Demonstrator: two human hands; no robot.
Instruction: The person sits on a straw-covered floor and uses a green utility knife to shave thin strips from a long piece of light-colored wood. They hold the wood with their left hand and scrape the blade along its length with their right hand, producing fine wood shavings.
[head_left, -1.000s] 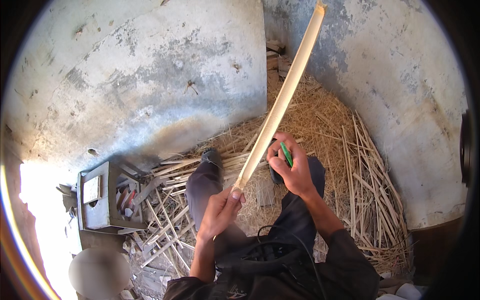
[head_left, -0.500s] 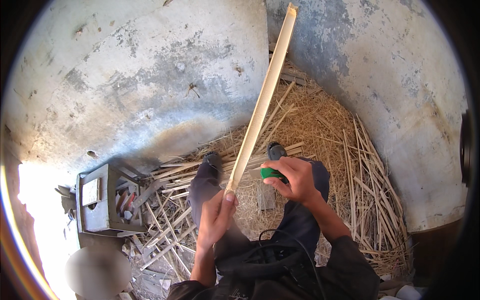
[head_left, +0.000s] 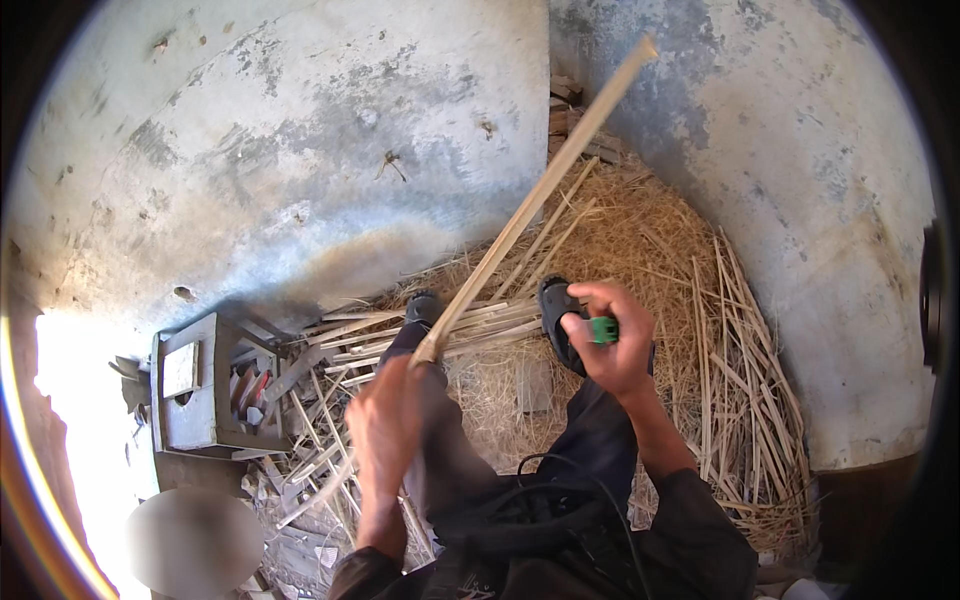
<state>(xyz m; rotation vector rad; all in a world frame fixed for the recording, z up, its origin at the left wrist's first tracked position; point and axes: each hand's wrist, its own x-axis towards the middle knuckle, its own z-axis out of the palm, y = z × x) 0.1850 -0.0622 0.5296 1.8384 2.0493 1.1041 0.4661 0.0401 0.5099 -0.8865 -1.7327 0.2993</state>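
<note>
My left hand, smeared by motion, is closed round the lower part of a long pale split bamboo strip. The strip slants up and to the right, its far end in front of the wall. A pale length shows below that hand; I cannot tell whether it belongs to the strip. To the right, apart from the bamboo, my right hand is curled round a green-handled knife. Only its green part shows now; the blade is not visible.
Between my shoes and the walls lies a heap of shavings. Bundled bamboo strips curve along the right, and loose ones cross on the left. A worn wooden box with odds and ends stands at left.
My left hand has moved left, and the bamboo strip has tilted further right and turned. My right hand has shifted right, away from the strip, with the knife turned in it.
</note>
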